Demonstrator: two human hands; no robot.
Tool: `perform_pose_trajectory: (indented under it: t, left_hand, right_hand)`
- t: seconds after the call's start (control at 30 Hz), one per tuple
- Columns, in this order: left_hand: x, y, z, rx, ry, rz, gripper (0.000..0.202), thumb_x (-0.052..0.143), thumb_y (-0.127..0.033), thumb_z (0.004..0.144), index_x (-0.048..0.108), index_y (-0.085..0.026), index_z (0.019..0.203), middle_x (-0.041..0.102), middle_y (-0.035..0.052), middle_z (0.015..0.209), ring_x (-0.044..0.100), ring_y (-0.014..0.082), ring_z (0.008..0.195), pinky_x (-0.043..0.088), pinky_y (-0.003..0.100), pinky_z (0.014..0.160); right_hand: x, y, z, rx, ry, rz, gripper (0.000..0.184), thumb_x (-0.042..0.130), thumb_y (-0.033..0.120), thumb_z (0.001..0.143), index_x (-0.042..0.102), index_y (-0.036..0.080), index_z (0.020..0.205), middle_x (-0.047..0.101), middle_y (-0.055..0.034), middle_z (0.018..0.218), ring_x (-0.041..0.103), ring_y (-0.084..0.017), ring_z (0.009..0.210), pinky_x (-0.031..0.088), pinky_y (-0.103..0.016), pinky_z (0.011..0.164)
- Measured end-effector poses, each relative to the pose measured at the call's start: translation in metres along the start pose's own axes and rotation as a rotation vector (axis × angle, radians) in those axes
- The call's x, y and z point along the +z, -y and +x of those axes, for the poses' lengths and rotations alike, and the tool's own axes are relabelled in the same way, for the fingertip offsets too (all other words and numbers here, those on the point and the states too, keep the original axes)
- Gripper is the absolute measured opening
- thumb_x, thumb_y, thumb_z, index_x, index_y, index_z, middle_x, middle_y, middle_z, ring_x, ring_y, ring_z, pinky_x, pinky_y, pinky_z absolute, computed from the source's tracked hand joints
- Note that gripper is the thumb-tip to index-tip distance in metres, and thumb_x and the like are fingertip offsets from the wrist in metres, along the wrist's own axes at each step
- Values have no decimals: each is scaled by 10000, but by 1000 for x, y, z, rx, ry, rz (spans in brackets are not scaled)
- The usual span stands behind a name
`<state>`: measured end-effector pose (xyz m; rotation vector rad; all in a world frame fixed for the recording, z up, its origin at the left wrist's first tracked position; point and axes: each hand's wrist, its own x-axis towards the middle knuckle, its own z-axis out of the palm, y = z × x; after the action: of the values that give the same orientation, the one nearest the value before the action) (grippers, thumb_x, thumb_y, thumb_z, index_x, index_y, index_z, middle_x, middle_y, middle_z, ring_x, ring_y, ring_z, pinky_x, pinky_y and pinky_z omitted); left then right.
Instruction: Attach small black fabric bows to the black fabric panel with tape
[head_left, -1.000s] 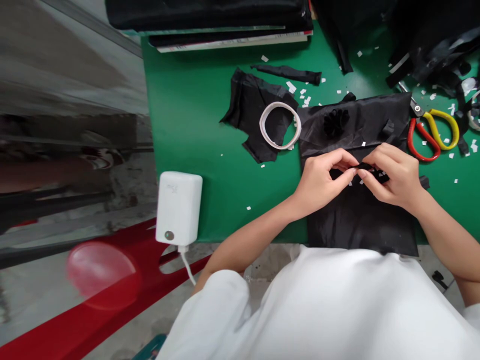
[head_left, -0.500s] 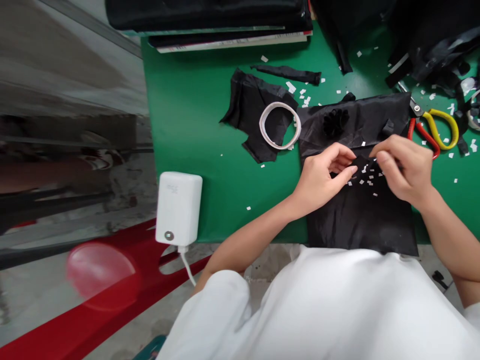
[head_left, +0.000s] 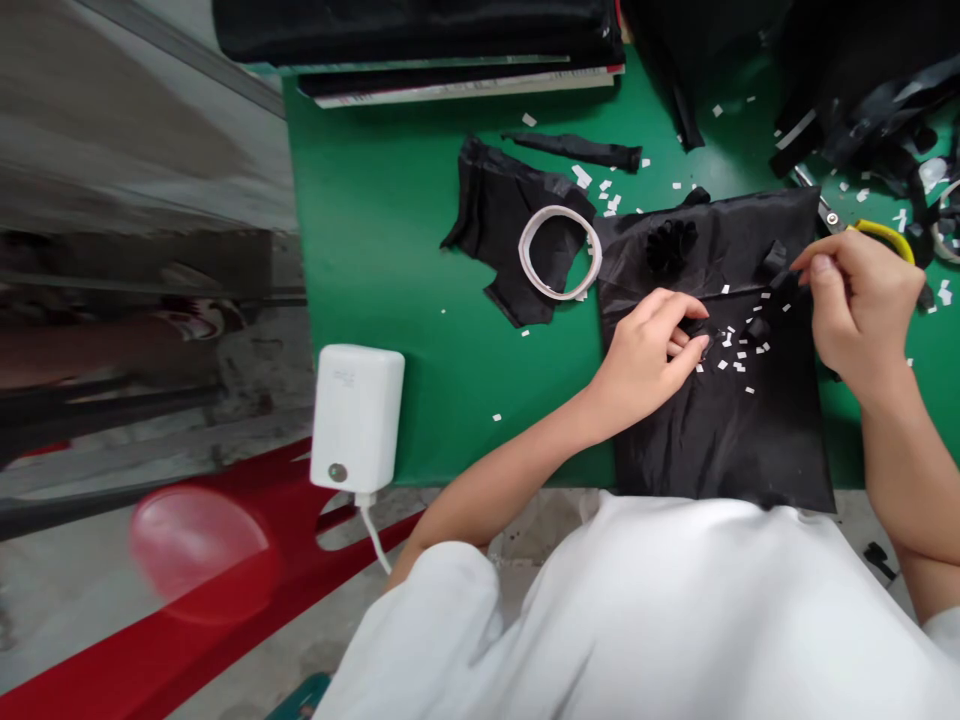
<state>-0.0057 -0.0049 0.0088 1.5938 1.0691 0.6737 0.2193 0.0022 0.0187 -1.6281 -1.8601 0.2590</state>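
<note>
A sheet of black fabric (head_left: 720, 430) lies on the green table, strewn with small white paper bits (head_left: 724, 366). My left hand (head_left: 649, 350) rests over its left part, thumb and fingers pinched on a small black fabric piece (head_left: 703, 328) that hardly shows against the sheet. Above the sheet's right edge is my right hand (head_left: 866, 305), closed in a pinch; a dark sliver seems to be at its fingertips, too small to name. Between the hands lies a small black scrap (head_left: 756, 330). A ruffled black fabric flower (head_left: 671, 245) sits above my left hand.
Scissors with a yellow handle (head_left: 885, 237) lie partly behind my right hand. A white tape roll (head_left: 560, 252) rests on black scraps (head_left: 517, 200) to the left. Books (head_left: 465, 85) stand at the back, and a white power bank (head_left: 358, 415) sits at the table's left edge.
My right hand has moved right and slightly up, away from my left hand, and now covers part of the scissors. A black scrap shows between the hands. My left hand has barely moved.
</note>
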Motion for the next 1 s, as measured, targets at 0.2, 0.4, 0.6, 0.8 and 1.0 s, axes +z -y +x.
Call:
perform_pose_trajectory:
  t: [0.2, 0.4, 0.6, 0.8, 1.0]
  left_hand:
    - [-4, 1, 1, 32, 44, 117, 107, 601, -173, 891, 614, -132, 989, 599, 56, 1074, 631, 27, 633, 552, 167, 628]
    - [-15, -7, 5, 140, -204, 249, 106, 552, -231, 936, 641, -181, 908, 642, -1, 855, 534, 54, 533, 500, 217, 603]
    - [-43, 14, 14, 194, -456, 648, 183, 539, -228, 921, 610, -184, 1083, 631, 83, 1006, 626, 225, 949, 524, 387, 919]
    - [-57, 42, 18, 67, -400, 795, 201, 557, -263, 891, 563, -161, 1064, 599, 158, 1042, 605, 338, 1045, 487, 517, 994]
    - [-56, 52, 22, 39, -397, 716, 178, 514, -280, 921, 548, -177, 1062, 618, 113, 914, 648, 298, 953, 519, 465, 967]
  right_hand:
    - [3, -1, -2, -28, 47, -58, 199, 450, 239, 938, 600, 256, 808, 639, -24, 747, 597, -218, 715, 453, -374, 689]
    - [1, -1, 0, -42, -12, -89, 160, 491, 206, 902, 601, 238, 790, 613, -33, 701, 557, -212, 670, 438, -371, 654]
    - [-4, -16, 3, 125, 15, -371, 218, 522, 132, 808, 630, 161, 995, 682, -154, 976, 608, -307, 927, 470, -498, 870]
    - [1, -38, 0, 286, 149, -606, 490, 623, 179, 721, 587, 28, 1186, 597, -306, 1173, 545, -436, 1109, 451, -559, 918]
    - [6, -54, -6, 244, 112, -570, 493, 590, 164, 677, 521, 79, 1157, 604, -280, 1155, 542, -414, 1080, 439, -540, 917]
